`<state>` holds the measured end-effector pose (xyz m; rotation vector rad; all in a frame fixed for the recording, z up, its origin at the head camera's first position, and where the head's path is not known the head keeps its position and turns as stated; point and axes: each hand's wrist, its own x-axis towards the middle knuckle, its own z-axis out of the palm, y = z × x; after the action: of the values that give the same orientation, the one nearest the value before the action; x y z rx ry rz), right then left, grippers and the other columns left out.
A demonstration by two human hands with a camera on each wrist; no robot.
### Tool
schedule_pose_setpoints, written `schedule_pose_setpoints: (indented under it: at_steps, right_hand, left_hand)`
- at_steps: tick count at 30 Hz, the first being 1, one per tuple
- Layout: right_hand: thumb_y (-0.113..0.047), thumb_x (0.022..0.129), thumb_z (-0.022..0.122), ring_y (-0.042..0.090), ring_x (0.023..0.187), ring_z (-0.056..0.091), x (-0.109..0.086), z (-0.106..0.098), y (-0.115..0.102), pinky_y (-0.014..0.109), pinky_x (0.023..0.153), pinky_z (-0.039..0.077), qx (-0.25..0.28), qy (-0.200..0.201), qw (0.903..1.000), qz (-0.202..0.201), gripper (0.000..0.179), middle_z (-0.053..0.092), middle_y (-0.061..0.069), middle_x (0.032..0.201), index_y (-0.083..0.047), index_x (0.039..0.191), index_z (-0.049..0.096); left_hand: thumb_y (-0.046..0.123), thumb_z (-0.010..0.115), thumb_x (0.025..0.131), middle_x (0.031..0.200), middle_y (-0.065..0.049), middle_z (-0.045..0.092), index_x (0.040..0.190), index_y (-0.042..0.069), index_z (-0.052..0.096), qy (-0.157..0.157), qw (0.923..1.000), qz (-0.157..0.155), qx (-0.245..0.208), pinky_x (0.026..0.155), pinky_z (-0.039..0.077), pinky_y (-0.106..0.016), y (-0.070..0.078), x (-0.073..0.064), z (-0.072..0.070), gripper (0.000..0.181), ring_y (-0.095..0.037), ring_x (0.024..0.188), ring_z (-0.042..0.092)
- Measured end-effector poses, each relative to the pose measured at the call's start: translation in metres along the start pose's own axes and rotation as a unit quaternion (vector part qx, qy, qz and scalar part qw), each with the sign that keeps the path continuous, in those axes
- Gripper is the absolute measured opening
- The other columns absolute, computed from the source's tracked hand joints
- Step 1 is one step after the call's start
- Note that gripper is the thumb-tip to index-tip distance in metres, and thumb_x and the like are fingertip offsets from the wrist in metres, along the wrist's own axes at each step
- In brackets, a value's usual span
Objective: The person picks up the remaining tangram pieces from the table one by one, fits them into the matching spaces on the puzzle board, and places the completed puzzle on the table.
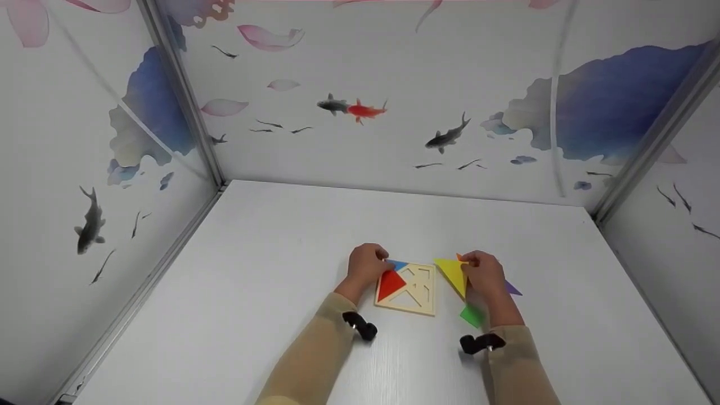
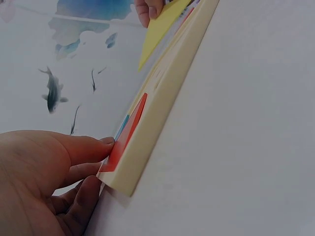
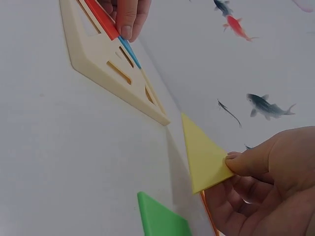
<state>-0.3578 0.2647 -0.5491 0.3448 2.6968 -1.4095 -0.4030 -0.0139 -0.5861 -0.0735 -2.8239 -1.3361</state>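
One yellow triangle (image 1: 451,274) in right hand (image 1: 486,275), edge of board (image 2: 155,123) seemingly in left hand (image 1: 364,263)

the head view is bright, both wrist views dimmer, soft shadows marking the table (image 1: 270,242).

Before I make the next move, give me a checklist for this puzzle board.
1. Yellow triangle gripped by right hand: ok.
2. Left hand on the puzzle board at its corner: ok.
3. Red piece and blue piece in the board: ok.
4. Lower triangular recess unfilled: ok.
5. Orange piece clear of right hand: cannot tell, mostly hidden.
6. Green piece in the board: not ok, lies outside.
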Motion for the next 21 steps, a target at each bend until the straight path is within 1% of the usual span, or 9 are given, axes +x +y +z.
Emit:
schedule_pose_setpoints:
  at_steps: [4, 8, 13, 17, 21]
  right_hand:
    - [-0.012, 0.107, 0.059, 0.029, 0.108, 0.058, -0.0014, 0.0012, 0.0001, 0.025, 0.080, 0.057, 0.003, 0.006, 0.9997, -0.023, 0.028, 0.061, 0.018, 0.122, -0.002, 0.131, 0.066]
    - [-0.011, 0.107, 0.058, 0.028, 0.109, 0.057, -0.0026, 0.0032, -0.0022, 0.026, 0.082, 0.056, 0.005, 0.012, 0.9993, -0.034, 0.027, 0.061, 0.016, 0.121, -0.002, 0.131, 0.067]
    - [-0.012, 0.108, 0.057, 0.028, 0.111, 0.058, -0.0025, 0.0046, -0.0055, 0.029, 0.088, 0.058, 0.007, 0.010, 0.9996, -0.025, 0.026, 0.061, 0.016, 0.125, -0.005, 0.131, 0.067]
    - [-0.013, 0.108, 0.057, 0.029, 0.113, 0.058, -0.0017, 0.0052, -0.0075, 0.032, 0.094, 0.058, 0.008, -0.003, 0.9998, -0.015, 0.027, 0.060, 0.016, 0.128, -0.006, 0.133, 0.065]
    - [-0.016, 0.108, 0.058, 0.029, 0.114, 0.058, -0.0011, 0.0060, -0.0092, 0.033, 0.095, 0.058, 0.009, -0.017, 0.9998, -0.008, 0.029, 0.060, 0.016, 0.129, -0.007, 0.135, 0.064]
  left_hand:
    - [0.025, 0.085, 0.090, 0.097, 0.002, 0.072, 0.104, 0.015, 0.080, 0.003, 1.0000, 0.008, -0.002, 0.090, 0.055, -0.035, -0.0005, 0.0000, -0.0002, 0.019, -0.015, 0.090, 0.062]
    - [0.024, 0.085, 0.089, 0.096, 0.001, 0.073, 0.104, 0.014, 0.081, 0.010, 0.9998, 0.019, -0.002, 0.091, 0.056, -0.036, -0.0008, -0.0007, -0.0008, 0.019, -0.015, 0.090, 0.063]
    - [0.025, 0.084, 0.090, 0.097, 0.001, 0.073, 0.104, 0.014, 0.080, 0.005, 0.9999, 0.011, -0.005, 0.090, 0.055, -0.035, 0.0003, -0.0014, -0.0012, 0.019, -0.015, 0.090, 0.062]
    - [0.025, 0.085, 0.090, 0.097, 0.001, 0.072, 0.104, 0.015, 0.080, 0.004, 1.0000, 0.004, -0.002, 0.090, 0.055, -0.035, 0.0009, -0.0013, -0.0014, 0.018, -0.015, 0.090, 0.062]
    - [0.025, 0.084, 0.090, 0.098, 0.001, 0.072, 0.104, 0.014, 0.079, 0.002, 1.0000, 0.001, 0.002, 0.090, 0.055, -0.035, 0.0017, -0.0009, -0.0014, 0.019, -0.016, 0.091, 0.061]
